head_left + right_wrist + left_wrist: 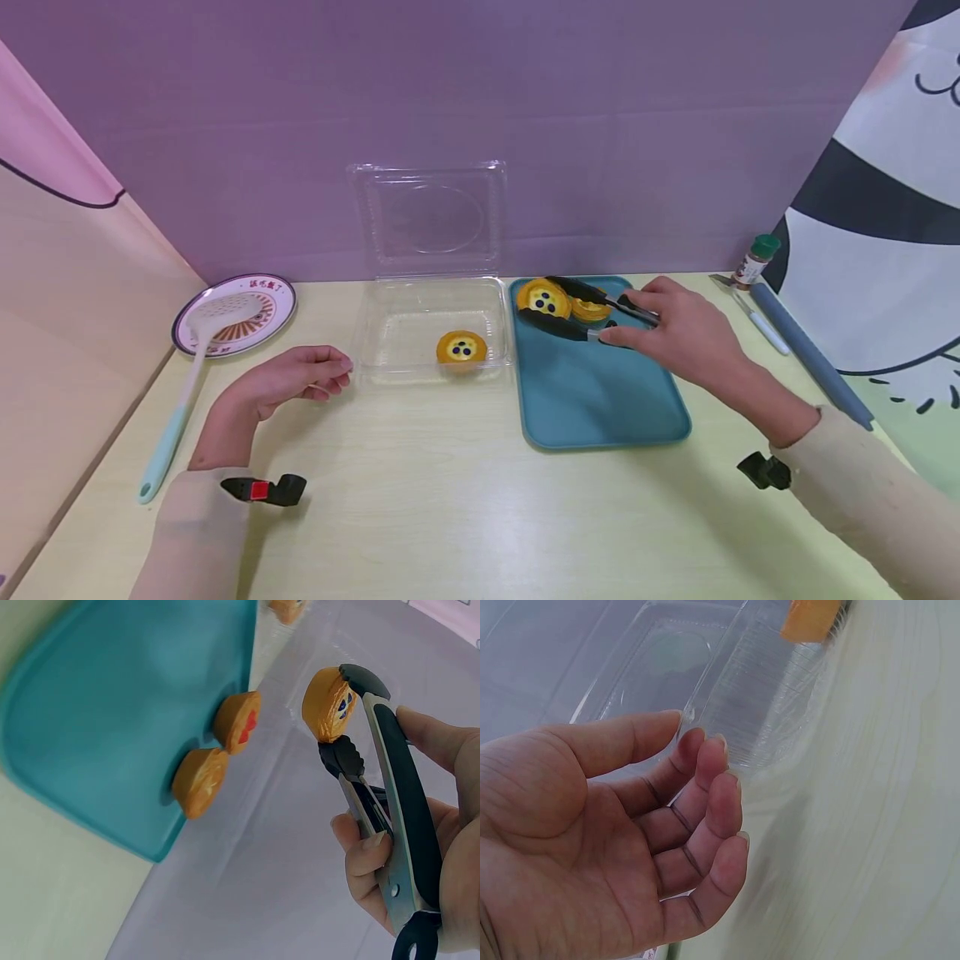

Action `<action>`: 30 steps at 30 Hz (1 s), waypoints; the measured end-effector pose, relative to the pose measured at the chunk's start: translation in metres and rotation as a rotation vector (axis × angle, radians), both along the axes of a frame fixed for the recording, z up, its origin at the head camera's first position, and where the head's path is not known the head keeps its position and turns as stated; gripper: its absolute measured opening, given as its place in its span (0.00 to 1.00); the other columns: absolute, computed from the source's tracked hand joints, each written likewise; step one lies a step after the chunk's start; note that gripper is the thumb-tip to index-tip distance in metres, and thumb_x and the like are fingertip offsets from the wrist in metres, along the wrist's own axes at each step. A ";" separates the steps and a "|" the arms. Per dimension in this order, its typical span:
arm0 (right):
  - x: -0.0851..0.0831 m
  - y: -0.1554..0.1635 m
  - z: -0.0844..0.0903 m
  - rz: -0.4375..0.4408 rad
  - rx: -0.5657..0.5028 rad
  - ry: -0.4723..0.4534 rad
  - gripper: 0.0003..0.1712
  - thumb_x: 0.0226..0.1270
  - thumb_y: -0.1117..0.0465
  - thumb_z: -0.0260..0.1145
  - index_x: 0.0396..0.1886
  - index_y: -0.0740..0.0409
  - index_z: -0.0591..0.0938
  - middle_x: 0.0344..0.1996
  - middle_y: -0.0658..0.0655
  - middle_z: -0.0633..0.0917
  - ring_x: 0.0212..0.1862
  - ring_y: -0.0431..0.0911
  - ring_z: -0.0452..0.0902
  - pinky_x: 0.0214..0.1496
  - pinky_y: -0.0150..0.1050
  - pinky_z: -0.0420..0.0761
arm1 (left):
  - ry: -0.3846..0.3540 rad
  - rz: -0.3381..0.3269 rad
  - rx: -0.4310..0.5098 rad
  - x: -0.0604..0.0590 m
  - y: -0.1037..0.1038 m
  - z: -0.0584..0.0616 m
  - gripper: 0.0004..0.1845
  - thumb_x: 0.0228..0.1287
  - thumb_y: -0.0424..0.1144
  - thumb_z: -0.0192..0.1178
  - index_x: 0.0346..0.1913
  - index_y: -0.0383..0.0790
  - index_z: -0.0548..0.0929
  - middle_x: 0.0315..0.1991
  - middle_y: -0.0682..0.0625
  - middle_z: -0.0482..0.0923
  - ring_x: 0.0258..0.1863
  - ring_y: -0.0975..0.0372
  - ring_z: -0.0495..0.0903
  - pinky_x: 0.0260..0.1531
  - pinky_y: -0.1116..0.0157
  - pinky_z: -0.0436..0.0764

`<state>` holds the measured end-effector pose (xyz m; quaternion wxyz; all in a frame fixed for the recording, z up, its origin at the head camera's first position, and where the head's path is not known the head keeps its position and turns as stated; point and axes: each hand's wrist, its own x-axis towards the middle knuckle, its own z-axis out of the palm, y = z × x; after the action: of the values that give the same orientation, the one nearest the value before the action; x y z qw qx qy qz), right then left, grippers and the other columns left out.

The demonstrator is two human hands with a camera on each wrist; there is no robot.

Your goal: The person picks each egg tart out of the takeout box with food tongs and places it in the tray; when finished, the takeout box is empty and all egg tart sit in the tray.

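**Tart held in tongs over the tray, box waiting to the left**

The right hand (678, 329) squeezes a pair of black tongs (592, 312), fingers curled round both handles, and the tong tips pinch a yellow tart (543, 298) with dark blueberry dots at the far left corner of the teal tray (600, 400). The tongs' long axis runs from the hand leftward and slightly away from the person, so the tart sits at the far end of the tool, left of the fingers. In the right wrist view the tart appears lifted clear of the tray surface, while two more tarts (217, 754) lie on the tray near its edge (one shows a red centre).

Just left of the tray stands an open clear plastic box (431, 329), its lid (427, 217) upright against the purple wall, with one blueberry tart (461, 348) already inside near the front wall.

The left hand (296, 379) rests on the table just beside the box's left edge, palm turned inward, fingers loosely curled and gripping nothing; whether the fingertips touch the box is not clear.
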<state>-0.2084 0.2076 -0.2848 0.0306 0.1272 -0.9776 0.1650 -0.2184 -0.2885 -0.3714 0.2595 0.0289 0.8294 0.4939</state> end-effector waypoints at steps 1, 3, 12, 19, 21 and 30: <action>0.000 0.001 -0.001 -0.001 0.001 -0.003 0.44 0.61 0.36 0.70 0.68 0.59 0.75 0.51 0.61 0.80 0.42 0.52 0.76 0.34 0.38 0.72 | 0.000 0.000 0.000 0.000 0.000 0.000 0.23 0.75 0.48 0.55 0.56 0.28 0.73 0.43 0.46 0.78 0.42 0.57 0.79 0.47 0.64 0.81; 0.001 0.004 -0.004 -0.002 0.003 -0.010 0.44 0.61 0.36 0.70 0.68 0.59 0.75 0.52 0.62 0.80 0.42 0.52 0.76 0.34 0.38 0.72 | 0.000 0.000 0.002 0.000 0.000 -0.001 0.23 0.75 0.48 0.55 0.56 0.28 0.73 0.43 0.46 0.79 0.42 0.57 0.79 0.47 0.64 0.81; 0.000 0.011 -0.020 0.008 0.020 -0.036 0.45 0.60 0.35 0.71 0.67 0.61 0.76 0.52 0.63 0.81 0.38 0.50 0.77 0.29 0.36 0.72 | 0.002 0.000 0.001 -0.001 0.000 0.000 0.23 0.75 0.48 0.56 0.56 0.28 0.73 0.43 0.45 0.79 0.43 0.57 0.78 0.47 0.64 0.81; -0.002 0.010 -0.032 0.015 0.027 -0.080 0.46 0.59 0.34 0.71 0.67 0.61 0.76 0.51 0.62 0.80 0.36 0.48 0.77 0.28 0.36 0.71 | 0.006 0.000 -0.010 0.000 0.000 0.000 0.23 0.75 0.48 0.55 0.56 0.28 0.73 0.43 0.45 0.78 0.43 0.56 0.79 0.47 0.64 0.81; -0.002 0.010 -0.035 0.022 0.035 -0.084 0.45 0.59 0.35 0.71 0.67 0.62 0.76 0.52 0.63 0.81 0.37 0.49 0.78 0.28 0.37 0.72 | 0.008 0.000 -0.009 0.000 0.000 0.000 0.23 0.75 0.48 0.55 0.56 0.28 0.73 0.43 0.44 0.78 0.43 0.56 0.79 0.47 0.64 0.81; -0.001 0.008 -0.041 0.031 0.058 -0.088 0.44 0.60 0.37 0.70 0.66 0.62 0.77 0.55 0.65 0.80 0.42 0.52 0.81 0.33 0.40 0.77 | 0.009 -0.001 -0.002 0.001 0.000 0.001 0.23 0.75 0.47 0.55 0.56 0.27 0.73 0.43 0.45 0.78 0.42 0.57 0.79 0.47 0.64 0.81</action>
<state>-0.2093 0.2157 -0.3254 -0.0185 0.1360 -0.9802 0.1425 -0.2171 -0.2884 -0.3709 0.2561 0.0312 0.8311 0.4927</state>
